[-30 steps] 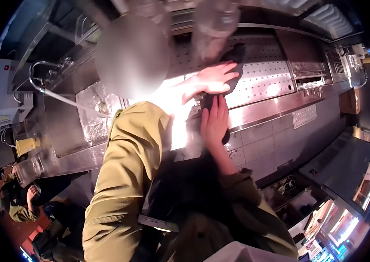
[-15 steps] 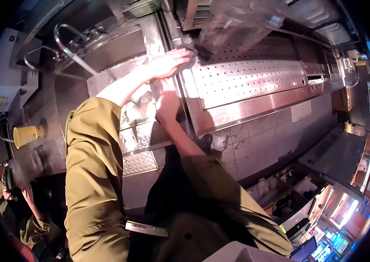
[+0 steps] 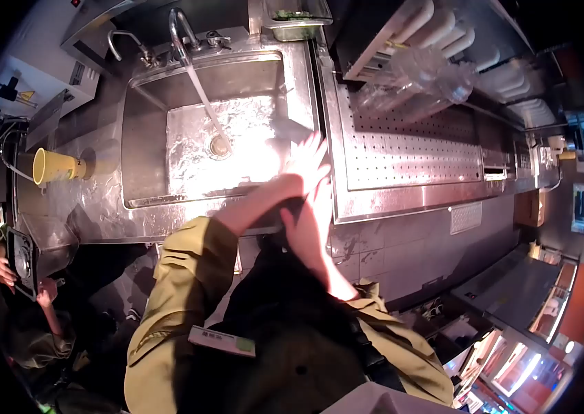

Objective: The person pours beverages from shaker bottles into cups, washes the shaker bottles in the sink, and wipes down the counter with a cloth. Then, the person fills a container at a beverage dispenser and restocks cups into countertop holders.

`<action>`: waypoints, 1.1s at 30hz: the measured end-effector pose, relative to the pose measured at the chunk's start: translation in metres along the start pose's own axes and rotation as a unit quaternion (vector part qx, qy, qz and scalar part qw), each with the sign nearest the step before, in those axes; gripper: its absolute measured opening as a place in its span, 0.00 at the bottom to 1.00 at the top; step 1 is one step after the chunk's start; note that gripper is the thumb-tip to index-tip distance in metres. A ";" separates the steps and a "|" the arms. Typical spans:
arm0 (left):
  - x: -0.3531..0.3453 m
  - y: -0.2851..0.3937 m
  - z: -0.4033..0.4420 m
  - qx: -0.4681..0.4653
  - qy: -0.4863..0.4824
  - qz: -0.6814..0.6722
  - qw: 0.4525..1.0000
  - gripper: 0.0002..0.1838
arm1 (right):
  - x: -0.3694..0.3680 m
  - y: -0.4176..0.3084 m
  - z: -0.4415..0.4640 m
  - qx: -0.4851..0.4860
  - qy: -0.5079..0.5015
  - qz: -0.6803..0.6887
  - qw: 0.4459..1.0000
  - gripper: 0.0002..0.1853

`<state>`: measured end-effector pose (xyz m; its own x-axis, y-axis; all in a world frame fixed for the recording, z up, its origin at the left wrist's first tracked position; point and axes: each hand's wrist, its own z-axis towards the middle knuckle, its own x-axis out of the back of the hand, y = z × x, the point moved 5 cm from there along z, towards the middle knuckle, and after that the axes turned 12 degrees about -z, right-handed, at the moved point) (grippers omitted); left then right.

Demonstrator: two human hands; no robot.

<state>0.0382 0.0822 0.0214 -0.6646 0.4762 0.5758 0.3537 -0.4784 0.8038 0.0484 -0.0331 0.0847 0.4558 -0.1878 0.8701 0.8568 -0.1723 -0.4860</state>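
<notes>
Nearest me, at the lower centre of the frame, a small card sits against my dark clothing. Past it, my right hand is open, fingers straight, thumb out. My left hand crosses just ahead with its fingers spread; the two seem to touch where they overlap. I see nothing gripped in either, though I cannot tell what, if anything, is hidden beneath.

Both are beside the right end of the sink, upper left, where water runs from the faucet toward the drain. Glare hides part of the basin, so I could misjudge its rim and knock a knuckle. Wet skin or metal could make my hands slip, and crossed wrists could snag each other.

The front counter edge is close to my right forearm. The perforated board offers flat room rightward, until the clear containers at upper right, which a wide sweep could topple. Leftward, the yellow cup limits reach. Farther off, lower left, another person's hand is near a black tray.
</notes>
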 end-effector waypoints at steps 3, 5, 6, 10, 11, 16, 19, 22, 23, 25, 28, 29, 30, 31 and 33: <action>-0.010 -0.012 0.001 -0.058 -0.021 0.044 0.997 0.35 | -0.085 0.050 -0.014 -0.021 -0.059 0.074 0.995 0.40; -0.006 -0.026 0.018 -0.094 -0.033 0.073 0.992 0.34 | -0.074 0.038 0.007 -0.026 -0.054 -0.059 0.996 0.42; 0.008 -0.026 0.031 -0.096 -0.054 0.100 0.989 0.33 | -0.061 0.022 0.029 -0.031 -0.069 -0.129 0.989 0.43; 0.049 -0.063 0.094 -0.092 0.019 0.154 0.984 0.32 | -0.080 0.012 0.105 0.025 0.045 -0.166 0.985 0.37; 0.058 -0.079 0.109 -0.072 0.071 0.146 0.984 0.32 | -0.087 0.013 0.126 0.049 0.072 -0.166 0.982 0.36; 0.093 -0.136 0.146 0.012 0.305 0.012 0.952 0.19 | -0.093 0.032 0.215 0.164 0.138 -0.040 0.976 0.24; 0.095 -0.115 0.117 0.071 0.429 -0.068 0.898 0.14 | -0.053 0.035 0.229 0.029 -0.168 0.170 0.971 0.24; 0.078 -0.045 0.027 0.081 0.511 -0.105 0.849 0.14 | -0.018 0.041 0.160 0.203 -0.214 0.186 0.937 0.22; 0.072 -0.023 -0.009 0.115 0.508 -0.108 0.847 0.15 | -0.007 0.037 0.122 0.300 -0.240 0.105 0.917 0.24; 0.043 0.001 -0.079 0.237 0.407 0.062 0.880 0.19 | -0.008 0.024 0.056 0.416 -0.349 -0.057 0.838 0.28; 0.032 0.005 -0.158 0.348 0.356 0.168 0.851 0.26 | -0.045 0.016 0.009 0.550 -0.371 -0.052 0.746 0.33; 0.045 -0.006 -0.178 0.389 0.369 0.199 0.821 0.27 | -0.059 0.000 0.005 0.579 -0.355 -0.064 0.731 0.33; 0.058 -0.016 -0.198 0.429 0.380 0.225 0.788 0.28 | -0.070 -0.023 0.003 0.610 -0.329 -0.042 0.720 0.32; 0.074 -0.028 -0.216 0.464 0.392 0.252 0.753 0.29 | -0.084 -0.049 0.005 0.640 -0.300 -0.022 0.707 0.31; 0.107 -0.059 -0.264 0.477 0.472 0.203 0.713 0.27 | -0.118 -0.103 0.006 0.686 -0.245 -0.002 0.685 0.29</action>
<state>-0.2278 -0.0335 -0.0039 -0.3676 -0.4825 0.7950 0.6314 0.4981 0.5943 -0.0919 0.0125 0.0324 0.1909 0.2161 0.9575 0.1255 0.9621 -0.2422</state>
